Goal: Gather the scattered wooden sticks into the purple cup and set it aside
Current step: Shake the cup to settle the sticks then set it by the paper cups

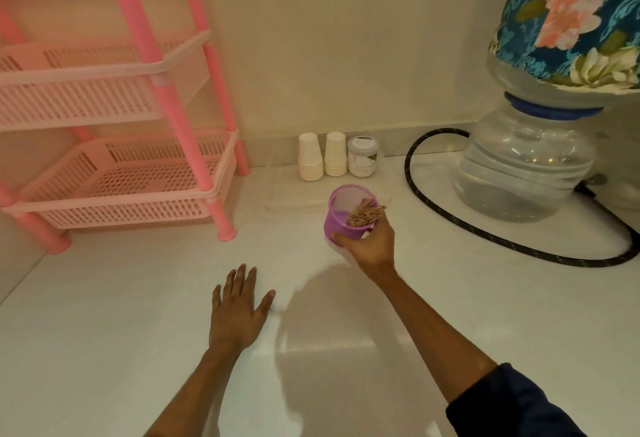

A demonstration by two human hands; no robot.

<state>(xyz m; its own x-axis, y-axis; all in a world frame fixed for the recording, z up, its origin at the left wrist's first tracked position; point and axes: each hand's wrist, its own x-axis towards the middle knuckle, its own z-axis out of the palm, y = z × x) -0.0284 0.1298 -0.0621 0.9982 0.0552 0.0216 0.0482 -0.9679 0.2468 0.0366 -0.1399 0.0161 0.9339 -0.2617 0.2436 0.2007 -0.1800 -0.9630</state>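
Note:
My right hand [369, 246] grips the purple cup [341, 215] from below and the side, holding it tilted above the white counter [138, 350]. A bundle of wooden sticks [365, 215] lies inside the cup, their ends poking out over the rim toward my fingers. My left hand [239, 312] rests flat on the counter with its fingers spread, to the left of and nearer to me than the cup. I see no loose sticks on the counter.
A pink plastic rack [138, 166] with basket shelves stands at the left. Two stacks of white paper cups [322, 158] and a small jar [364, 156] line the back wall. At the right stands a water dispenser bottle [526, 159], with a black hose [429, 208] looped beside it.

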